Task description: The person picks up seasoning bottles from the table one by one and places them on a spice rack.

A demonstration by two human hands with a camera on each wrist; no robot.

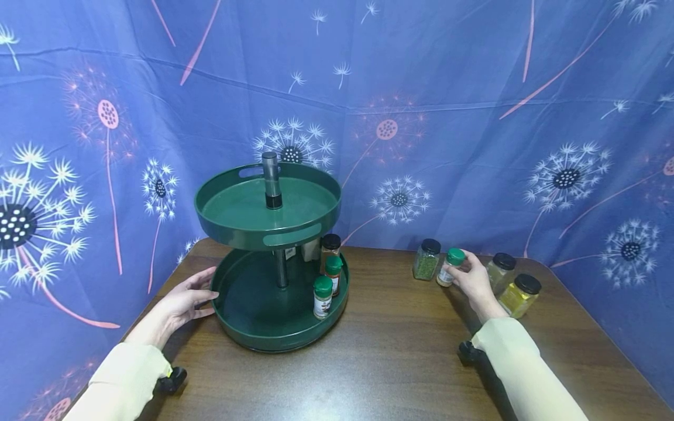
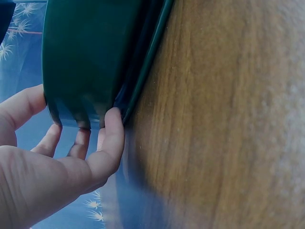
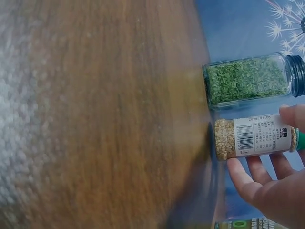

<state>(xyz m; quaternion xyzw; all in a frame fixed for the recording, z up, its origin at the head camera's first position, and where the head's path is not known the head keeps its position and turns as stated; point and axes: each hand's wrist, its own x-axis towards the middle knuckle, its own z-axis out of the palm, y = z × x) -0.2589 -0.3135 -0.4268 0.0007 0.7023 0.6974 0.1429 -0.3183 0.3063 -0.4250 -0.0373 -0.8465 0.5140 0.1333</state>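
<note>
A green two-tier round rack (image 1: 237, 234) stands at left of centre on the wooden table. Against the outer wall of its lower tray (image 2: 86, 57) rest the spread fingertips of my left hand (image 1: 179, 304). On the right, my right hand (image 1: 474, 286) holds a green-capped spice jar (image 3: 259, 136) between thumb and fingers; pale granules and a white barcode label show on it. Right beside that jar stands a black-capped glass jar of green flakes (image 3: 248, 81). Two green-capped jars, one in front (image 1: 322, 298), and a black-capped jar (image 1: 330, 244) stand in the lower tray's right side.
Two more black-capped jars, one pale (image 1: 499, 272) and one yellow (image 1: 517, 297), stand near my right forearm. A blue dandelion-print cloth (image 1: 447, 146) hangs behind the table (image 1: 395, 351). The upper tray overhangs the lower one around a central post (image 1: 271, 181).
</note>
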